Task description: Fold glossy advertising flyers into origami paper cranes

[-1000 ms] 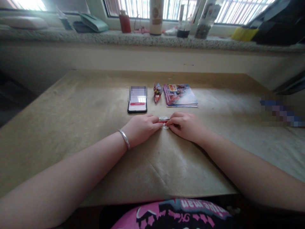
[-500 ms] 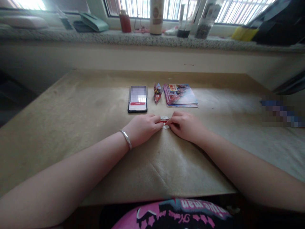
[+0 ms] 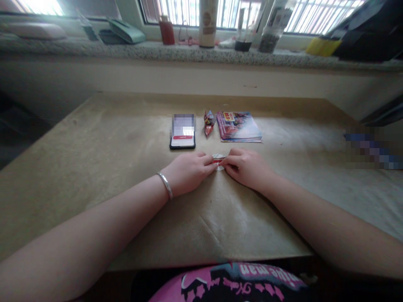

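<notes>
A small folded piece of paper [image 3: 218, 160], white with red print, lies on the brown table [image 3: 94, 167] between my two hands. My left hand [image 3: 188, 172], with a silver bracelet at the wrist, pinches its left side with curled fingers. My right hand [image 3: 247, 167] pinches its right side the same way. Most of the paper is hidden by my fingertips. Just beyond my hands lie a phone [image 3: 182, 136] with a lit screen, a small folded colourful paper shape [image 3: 208, 122] and a stack of colourful printed sheets [image 3: 238, 126].
A stone windowsill [image 3: 189, 52] runs behind the table with a red jar [image 3: 166, 29], a tall bottle [image 3: 207, 23], a teal pouch [image 3: 124, 30] and other containers. A blurred object [image 3: 371, 147] lies at the table's right side.
Both hands stay pinched on the small paper with only slight finger shifts. The view has dropped a little.
</notes>
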`<state>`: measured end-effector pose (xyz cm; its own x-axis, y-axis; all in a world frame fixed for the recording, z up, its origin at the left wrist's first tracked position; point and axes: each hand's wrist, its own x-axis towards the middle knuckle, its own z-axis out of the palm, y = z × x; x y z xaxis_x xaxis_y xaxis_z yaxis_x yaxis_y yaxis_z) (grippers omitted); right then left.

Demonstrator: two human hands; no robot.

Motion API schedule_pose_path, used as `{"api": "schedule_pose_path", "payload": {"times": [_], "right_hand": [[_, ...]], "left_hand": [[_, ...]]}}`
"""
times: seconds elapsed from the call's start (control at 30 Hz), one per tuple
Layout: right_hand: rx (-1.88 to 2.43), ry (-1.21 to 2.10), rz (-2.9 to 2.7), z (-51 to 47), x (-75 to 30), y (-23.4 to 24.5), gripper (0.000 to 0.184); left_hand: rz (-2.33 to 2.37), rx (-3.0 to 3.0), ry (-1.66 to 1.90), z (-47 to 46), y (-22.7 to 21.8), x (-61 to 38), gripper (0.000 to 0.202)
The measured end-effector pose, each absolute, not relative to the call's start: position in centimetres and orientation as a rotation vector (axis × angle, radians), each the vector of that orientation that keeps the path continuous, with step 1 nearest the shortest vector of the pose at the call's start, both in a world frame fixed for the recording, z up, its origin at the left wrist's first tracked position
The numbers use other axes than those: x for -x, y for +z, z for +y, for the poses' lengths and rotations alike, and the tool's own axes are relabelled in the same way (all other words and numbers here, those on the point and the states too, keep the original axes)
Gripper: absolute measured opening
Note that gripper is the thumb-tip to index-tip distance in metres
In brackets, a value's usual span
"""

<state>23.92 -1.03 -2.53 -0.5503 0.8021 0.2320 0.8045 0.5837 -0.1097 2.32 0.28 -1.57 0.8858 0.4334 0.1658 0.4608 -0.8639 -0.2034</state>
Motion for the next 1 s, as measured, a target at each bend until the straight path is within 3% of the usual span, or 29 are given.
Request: {"api": "schedule_pose_path", "payload": {"times": [0.33, 0.73, 1.0], "right_hand": [[1.329, -0.193, -2.665, -1.7, -23.9, -1.9, 0.026], [1.305, 0.032, -2.525, -1.3, -24.5, -2.5, 0.023], [1.307, 0.23, -2.432, -0.8, -23.9, -2.9, 0.015]], "left_hand": [[-0.748, 2.866, -0.163, 0.3, -1.4, -2.6, 0.033], [-0.82, 2.939, -0.362, 0.7, -1.6, -2.0, 0.032], [-0.866, 2.924, -0.308, 0.6, -1.4, -2.3, 0.025]]}}
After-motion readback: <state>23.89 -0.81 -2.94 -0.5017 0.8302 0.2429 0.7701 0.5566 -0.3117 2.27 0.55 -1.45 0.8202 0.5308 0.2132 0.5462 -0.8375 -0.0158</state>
